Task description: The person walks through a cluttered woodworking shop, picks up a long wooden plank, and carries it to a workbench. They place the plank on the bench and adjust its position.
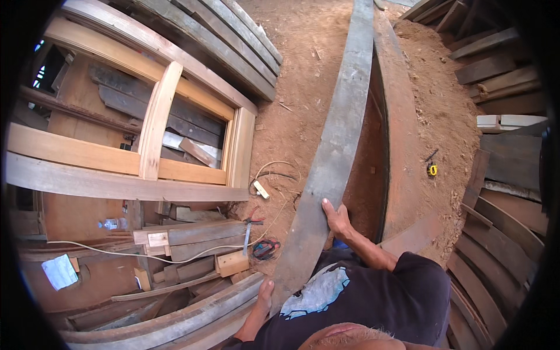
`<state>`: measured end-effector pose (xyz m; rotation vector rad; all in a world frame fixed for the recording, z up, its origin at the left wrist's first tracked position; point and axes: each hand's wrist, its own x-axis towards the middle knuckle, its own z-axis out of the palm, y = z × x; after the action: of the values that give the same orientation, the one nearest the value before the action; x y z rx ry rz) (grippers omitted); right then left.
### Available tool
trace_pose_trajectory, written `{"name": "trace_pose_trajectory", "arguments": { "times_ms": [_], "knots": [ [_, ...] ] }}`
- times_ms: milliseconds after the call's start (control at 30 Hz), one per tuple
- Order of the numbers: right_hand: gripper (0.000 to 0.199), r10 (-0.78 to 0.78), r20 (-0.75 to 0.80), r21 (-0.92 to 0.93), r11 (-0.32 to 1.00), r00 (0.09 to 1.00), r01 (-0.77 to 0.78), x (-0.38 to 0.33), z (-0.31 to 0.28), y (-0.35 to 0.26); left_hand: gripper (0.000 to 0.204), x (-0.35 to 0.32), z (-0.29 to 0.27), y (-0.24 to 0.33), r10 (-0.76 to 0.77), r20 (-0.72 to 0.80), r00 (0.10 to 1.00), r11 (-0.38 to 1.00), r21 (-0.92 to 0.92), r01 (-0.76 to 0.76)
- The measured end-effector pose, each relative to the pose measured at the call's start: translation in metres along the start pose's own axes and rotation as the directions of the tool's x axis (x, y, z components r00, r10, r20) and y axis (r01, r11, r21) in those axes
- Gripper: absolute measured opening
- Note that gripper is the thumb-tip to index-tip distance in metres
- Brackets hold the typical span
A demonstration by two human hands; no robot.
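A long, weathered grey wooden plank [341, 134] stretches from close to my body out to the far edge of the view, its broad face up. My right hand [336, 219] grips its right edge, the thumb lying on top and the other fingers hidden beneath. Nearer to me, my left hand [266, 290] holds the left edge close to the near end; its fingers are mostly out of sight. Beyond the plank's right side lies a second, brownish board [402, 146], with a dark gap between the two.
Left stands a pale wooden frame [245, 151] by stacked boards [204, 233]. A power strip [261, 189], red-handled pliers [254, 220] and a coiled dark cord [266, 249] lie left of the plank. A yellow tape measure [431, 169] rests on the dirt at right, near piled planks [496, 251].
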<state>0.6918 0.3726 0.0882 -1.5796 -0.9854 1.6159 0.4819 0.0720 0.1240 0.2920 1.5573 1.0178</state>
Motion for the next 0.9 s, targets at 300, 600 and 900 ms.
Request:
{"name": "trace_pose_trajectory", "arguments": {
  "times_ms": [300,600,900],
  "knots": [
    [0.064,0.022,-0.041,0.099,0.995,0.999,-0.018,0.09,-0.015,-0.044,0.037,0.099,0.011,-0.002,0.01,0.135,0.991,0.999,0.035,-0.014],
    [0.07,0.086,0.009,0.316,0.945,0.996,-0.084,0.119,-0.026,-0.021,0.038,0.131,0.041,-0.001,0.093,0.187,0.978,0.993,0.059,-0.106],
    [0.064,0.05,-0.145,0.306,0.952,0.988,-0.003,0.087,0.007,-0.008,0.053,0.14,0.054,0.014,0.149,0.267,0.952,0.979,0.098,-0.181]
  ]
}}
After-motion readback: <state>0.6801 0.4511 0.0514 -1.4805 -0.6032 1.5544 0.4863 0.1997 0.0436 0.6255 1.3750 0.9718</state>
